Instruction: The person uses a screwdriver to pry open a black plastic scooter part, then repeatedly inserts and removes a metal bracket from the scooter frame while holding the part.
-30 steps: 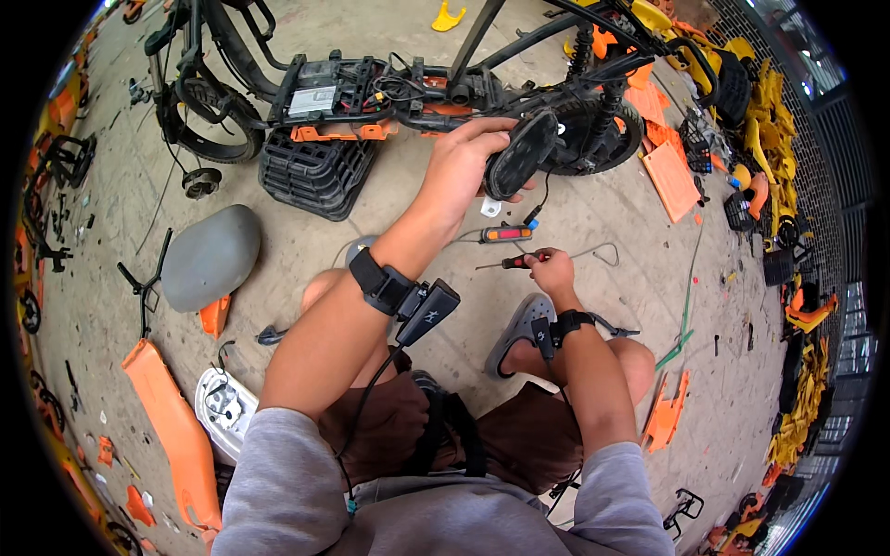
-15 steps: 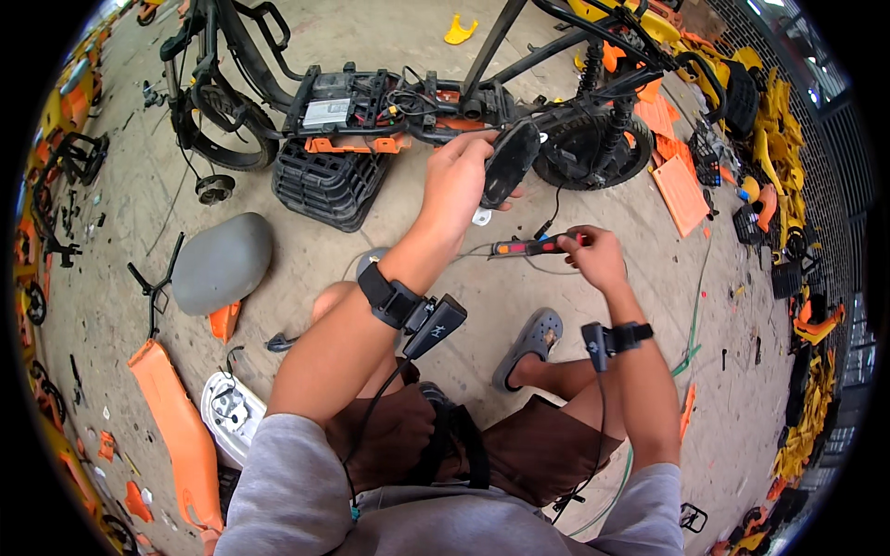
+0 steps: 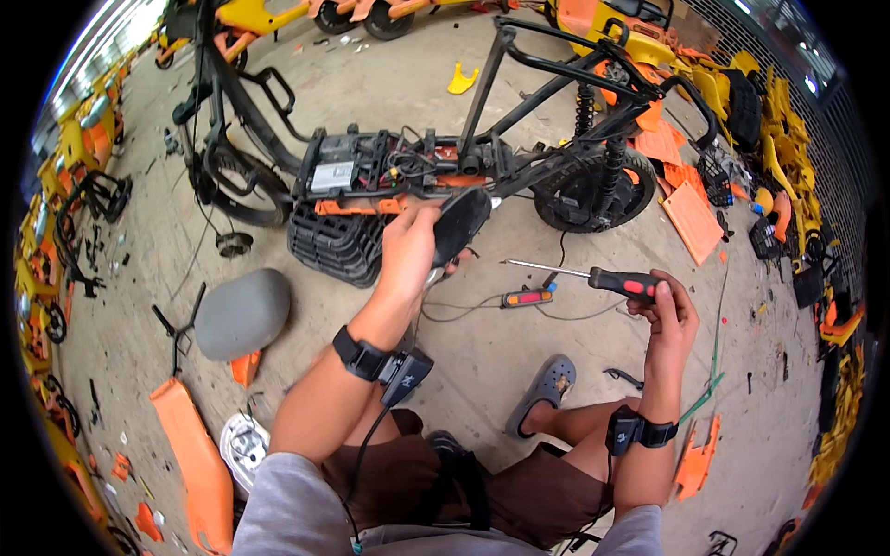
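Observation:
My left hand (image 3: 408,255) grips a flat, dark, rounded part (image 3: 462,225), tilted up in front of the scooter frame; most of those fingers are hidden behind it. In my right hand (image 3: 669,320) is a screwdriver (image 3: 616,282) with a black and red handle, its metal shaft pointing left towards the dark part. The tip is apart from that part. Between and below the hands, a small orange, red and dark tool (image 3: 527,297) lies on the floor by a thin grey cable.
Ahead stands a stripped scooter frame (image 3: 519,116) with exposed wiring, above a black crate (image 3: 334,241). To the left lie a grey seat (image 3: 243,313) and a long orange panel (image 3: 193,454). Yellow body parts (image 3: 788,157) are heaped at the right.
My right hand has moved right and down, lifting the screwdriver away from the orange tool on the floor. The dark part in my left hand now appears further left and lower.

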The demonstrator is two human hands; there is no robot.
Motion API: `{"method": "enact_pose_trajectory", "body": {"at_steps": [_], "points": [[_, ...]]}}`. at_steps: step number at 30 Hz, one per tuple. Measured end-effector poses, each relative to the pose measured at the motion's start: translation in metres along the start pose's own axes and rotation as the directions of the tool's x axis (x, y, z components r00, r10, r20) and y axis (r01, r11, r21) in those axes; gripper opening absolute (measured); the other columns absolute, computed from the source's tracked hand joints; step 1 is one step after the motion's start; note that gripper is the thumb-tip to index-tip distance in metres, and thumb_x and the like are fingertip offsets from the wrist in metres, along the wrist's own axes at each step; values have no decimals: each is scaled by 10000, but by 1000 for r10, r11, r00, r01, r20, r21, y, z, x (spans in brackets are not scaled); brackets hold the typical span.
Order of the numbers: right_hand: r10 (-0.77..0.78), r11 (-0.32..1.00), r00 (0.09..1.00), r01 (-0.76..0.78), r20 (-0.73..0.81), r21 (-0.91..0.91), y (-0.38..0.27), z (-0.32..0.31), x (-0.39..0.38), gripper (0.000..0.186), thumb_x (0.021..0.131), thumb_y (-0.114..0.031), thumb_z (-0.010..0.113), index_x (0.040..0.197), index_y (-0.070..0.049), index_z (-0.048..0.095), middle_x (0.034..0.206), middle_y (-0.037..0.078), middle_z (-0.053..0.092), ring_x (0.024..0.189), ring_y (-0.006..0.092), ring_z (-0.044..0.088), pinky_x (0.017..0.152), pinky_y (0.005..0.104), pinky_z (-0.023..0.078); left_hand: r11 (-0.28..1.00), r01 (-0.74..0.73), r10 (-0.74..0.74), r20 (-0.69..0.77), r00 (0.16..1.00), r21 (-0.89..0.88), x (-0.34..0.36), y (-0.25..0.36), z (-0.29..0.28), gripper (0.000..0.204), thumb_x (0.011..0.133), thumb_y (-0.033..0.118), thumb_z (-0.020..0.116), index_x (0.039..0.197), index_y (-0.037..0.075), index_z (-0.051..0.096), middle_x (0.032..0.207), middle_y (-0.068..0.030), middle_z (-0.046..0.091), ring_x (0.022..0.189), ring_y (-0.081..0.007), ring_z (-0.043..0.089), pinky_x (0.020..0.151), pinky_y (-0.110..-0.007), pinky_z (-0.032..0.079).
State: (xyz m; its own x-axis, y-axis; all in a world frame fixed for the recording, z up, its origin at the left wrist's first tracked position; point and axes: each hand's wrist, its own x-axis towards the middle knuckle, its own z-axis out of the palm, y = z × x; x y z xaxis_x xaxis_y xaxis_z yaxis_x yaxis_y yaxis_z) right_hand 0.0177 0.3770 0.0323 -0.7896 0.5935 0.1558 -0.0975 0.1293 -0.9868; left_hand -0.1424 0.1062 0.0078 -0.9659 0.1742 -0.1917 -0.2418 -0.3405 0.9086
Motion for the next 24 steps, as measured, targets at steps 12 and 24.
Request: {"method": "enact_pose_trajectory", "body": {"at_steps": [12, 24], "points": [[-178, 981, 968, 188, -177, 40, -4, -5, -4, 388, 958, -254, 585, 1164, 75, 572, 887, 109, 652, 747, 171, 645, 746, 296, 520, 973, 64, -98, 145, 985, 223, -15, 0, 19, 347, 907, 105, 498, 1179, -104, 543, 879, -173, 673, 595, -230, 680, 394, -272, 464], [-249, 968, 944, 243, -215, -54, -6, 0, -9, 379, 943, -232, 620, 1182, 59, 576, 858, 64, 630, 759, 117, 601, 719, 226, 467, 975, 50, -95, 201, 975, 217, -27, 8, 20, 341, 891, 116, 506, 1153, -95, 559, 849, -178, 674, 578, -230, 677, 390, -262, 474]]}}
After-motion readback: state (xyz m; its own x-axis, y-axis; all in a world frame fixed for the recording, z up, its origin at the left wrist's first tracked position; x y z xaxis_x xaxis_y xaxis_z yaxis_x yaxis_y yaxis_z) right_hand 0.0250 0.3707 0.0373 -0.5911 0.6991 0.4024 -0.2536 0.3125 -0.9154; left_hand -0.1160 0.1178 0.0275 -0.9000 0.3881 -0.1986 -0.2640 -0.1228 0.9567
